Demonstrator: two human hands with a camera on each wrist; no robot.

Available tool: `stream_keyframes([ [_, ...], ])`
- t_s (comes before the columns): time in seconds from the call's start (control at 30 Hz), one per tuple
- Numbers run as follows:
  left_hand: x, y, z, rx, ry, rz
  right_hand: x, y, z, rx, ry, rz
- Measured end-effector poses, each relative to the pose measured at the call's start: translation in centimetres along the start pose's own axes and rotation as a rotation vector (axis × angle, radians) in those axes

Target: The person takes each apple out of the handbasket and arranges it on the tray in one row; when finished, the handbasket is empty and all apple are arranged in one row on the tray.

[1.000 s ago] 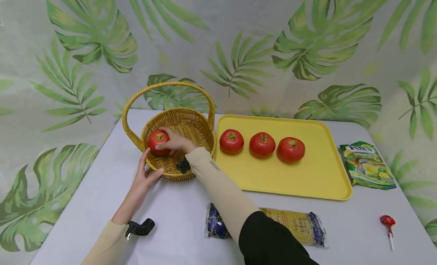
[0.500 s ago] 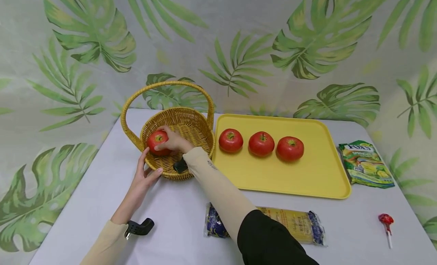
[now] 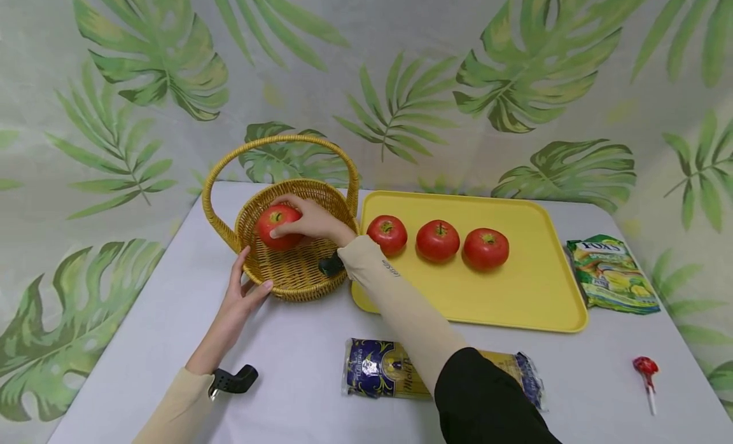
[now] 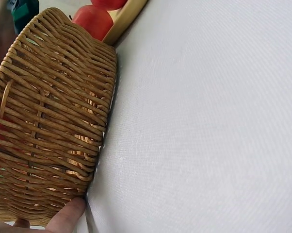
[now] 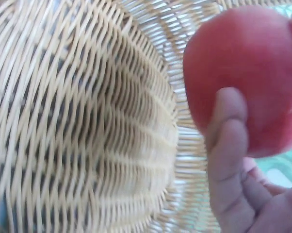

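My right hand (image 3: 312, 219) grips a red apple (image 3: 276, 226) by its sides, the thumb on the near face. In the right wrist view this apple (image 5: 245, 77) is held apart from the basket's woven floor. Below it stands the round wicker basket (image 3: 298, 282), its tall handle upright. My left hand (image 3: 240, 307) holds the basket at its front left, with thumb and fingers spread on the outer wall. One finger (image 4: 68, 216) touches the base of the basket in the left wrist view. Parts of the right fingers are hidden behind the apple.
Right of the basket lies a yellow tray (image 3: 532, 298) with three red apples (image 3: 438, 241) in a row. A noodle packet (image 3: 372, 369) lies in front, partly under the right forearm. A green candy bag (image 3: 613, 275) and a lollipop (image 3: 647, 369) are at the right.
My right hand has lifted the apple from the basket's left side, up and to the right. The left hand has stayed on the basket, which has not visibly moved.
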State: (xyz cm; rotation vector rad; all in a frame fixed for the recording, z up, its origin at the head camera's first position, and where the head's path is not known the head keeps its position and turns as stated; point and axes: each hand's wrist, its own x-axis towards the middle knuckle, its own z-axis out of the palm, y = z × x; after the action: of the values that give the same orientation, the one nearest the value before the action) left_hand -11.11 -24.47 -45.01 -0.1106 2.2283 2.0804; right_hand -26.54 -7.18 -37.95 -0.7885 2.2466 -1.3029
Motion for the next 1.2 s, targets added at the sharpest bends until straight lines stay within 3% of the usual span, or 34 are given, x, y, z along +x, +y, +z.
stream_keyframes([
  [0.07,0.0,0.0,0.0,0.001,0.000,-0.001,-0.4,-0.1,-0.7,-0.051,-0.018,-0.036],
  [0.23,0.1,0.0,0.0,0.009,0.005,-0.006,-1.5,0.1,-2.3,-0.034,-0.071,-0.107],
  [0.5,0.1,0.0,0.1,-0.007,-0.001,-0.001,-4.2,0.6,-5.1,0.021,-0.112,-0.096],
  [0.87,0.0,0.0,0.2,-0.026,-0.024,0.012,-8.8,2.6,-9.1,0.016,-0.056,-0.063],
  [1.2,-0.2,0.0,0.2,-0.039,-0.025,0.007,-13.2,5.2,-13.1,0.014,0.068,0.008],
])
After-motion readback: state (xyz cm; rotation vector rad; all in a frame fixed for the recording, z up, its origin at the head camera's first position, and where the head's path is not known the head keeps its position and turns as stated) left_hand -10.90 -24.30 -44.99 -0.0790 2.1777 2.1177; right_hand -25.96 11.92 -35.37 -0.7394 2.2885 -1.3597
